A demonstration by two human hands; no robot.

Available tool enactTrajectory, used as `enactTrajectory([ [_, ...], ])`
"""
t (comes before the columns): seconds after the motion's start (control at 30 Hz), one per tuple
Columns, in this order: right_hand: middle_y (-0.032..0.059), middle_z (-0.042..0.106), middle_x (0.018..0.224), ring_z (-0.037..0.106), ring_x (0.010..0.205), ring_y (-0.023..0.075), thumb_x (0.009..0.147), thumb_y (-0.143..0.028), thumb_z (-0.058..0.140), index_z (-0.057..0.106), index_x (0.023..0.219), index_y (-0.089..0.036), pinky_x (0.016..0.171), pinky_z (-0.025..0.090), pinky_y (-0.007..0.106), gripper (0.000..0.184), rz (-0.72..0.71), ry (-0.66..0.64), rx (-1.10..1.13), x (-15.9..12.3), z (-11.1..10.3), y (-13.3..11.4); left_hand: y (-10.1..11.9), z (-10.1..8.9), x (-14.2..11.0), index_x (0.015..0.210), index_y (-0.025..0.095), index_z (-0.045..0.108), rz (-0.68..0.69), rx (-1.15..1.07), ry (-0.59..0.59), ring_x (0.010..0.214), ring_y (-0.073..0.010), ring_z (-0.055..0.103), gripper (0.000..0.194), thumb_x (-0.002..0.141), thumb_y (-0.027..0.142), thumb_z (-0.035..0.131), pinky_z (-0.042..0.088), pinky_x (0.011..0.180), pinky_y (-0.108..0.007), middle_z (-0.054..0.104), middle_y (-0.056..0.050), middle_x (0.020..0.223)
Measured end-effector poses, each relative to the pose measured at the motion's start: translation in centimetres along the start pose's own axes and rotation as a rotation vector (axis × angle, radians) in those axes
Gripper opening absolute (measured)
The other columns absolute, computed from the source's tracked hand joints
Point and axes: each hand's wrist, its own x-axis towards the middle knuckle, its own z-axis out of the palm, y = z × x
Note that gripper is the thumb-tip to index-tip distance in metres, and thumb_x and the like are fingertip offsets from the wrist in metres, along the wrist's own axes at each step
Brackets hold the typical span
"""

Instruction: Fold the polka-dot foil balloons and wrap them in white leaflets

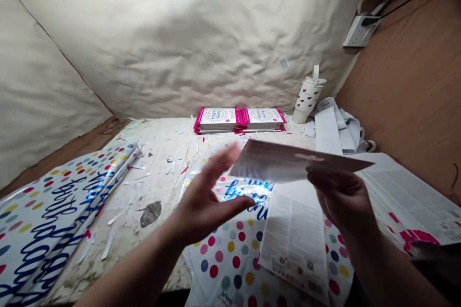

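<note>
My right hand (342, 199) grips a white printed card (288, 162) by its near edge and holds it almost flat above the table. My left hand (209, 196) is open, fingers stretched toward the card's left end, a little short of it. Under both hands lies a dotted foil balloon (230, 254) with blue "birthday" lettering. A white printed instruction sheet (293, 237) rests on the balloon.
A stack of the same dotted foil balloons (50, 216) lies at left. Two piles of pink-edged cards (239, 120) sit at the back, a heart-patterned cup (308, 98) beside them. More white cards (406, 196) are stacked right. Paper scraps litter the table (158, 153). A power strip (360, 31) hangs upper right.
</note>
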Motion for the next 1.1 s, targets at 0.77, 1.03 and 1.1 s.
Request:
enactTrajectory([
  [0.77, 0.0076, 0.037, 0.139, 0.042, 0.122, 0.0375, 0.049, -0.043, 0.076, 0.027, 0.140, -0.032, 0.091, 0.048, 0.051, 0.104, -0.057, -0.945, -0.974, -9.3, -1.0, 1.0, -18.2, 5.2, 8.2, 0.122, 0.008, 0.052, 0.081, 0.783, -0.430, 0.127, -0.0382, 0.033, 0.043, 0.084, 0.025, 0.042, 0.033, 0.097, -0.055, 0.042, -0.023, 0.134],
  [1.03, 0.0037, 0.059, 0.121, 0.057, 0.108, 0.0230, 0.072, -0.004, 0.046, 0.052, 0.126, -0.023, 0.095, 0.046, 0.036, 0.058, -0.171, -0.606, -1.044, -8.7, -6.5, -2.9, -2.0, 6.3, -7.6, 0.116, 0.023, 0.058, 0.380, 0.284, -0.716, 0.103, -0.0208, 0.061, 0.033, 0.084, 0.027, 0.049, 0.051, 0.086, -0.029, 0.063, -0.006, 0.116],
  [1.1, 0.0008, 0.057, 0.124, 0.048, 0.120, 0.0221, 0.075, 0.000, 0.040, 0.055, 0.122, -0.025, 0.105, 0.033, 0.045, 0.055, -0.229, -0.337, -1.154, -7.2, -11.1, -3.0, -0.4, 6.7, -8.7, 0.131, 0.022, 0.044, 0.422, 0.283, -0.843, 0.117, -0.0276, 0.050, 0.057, 0.080, 0.042, 0.056, 0.048, 0.091, -0.037, 0.050, -0.009, 0.131],
])
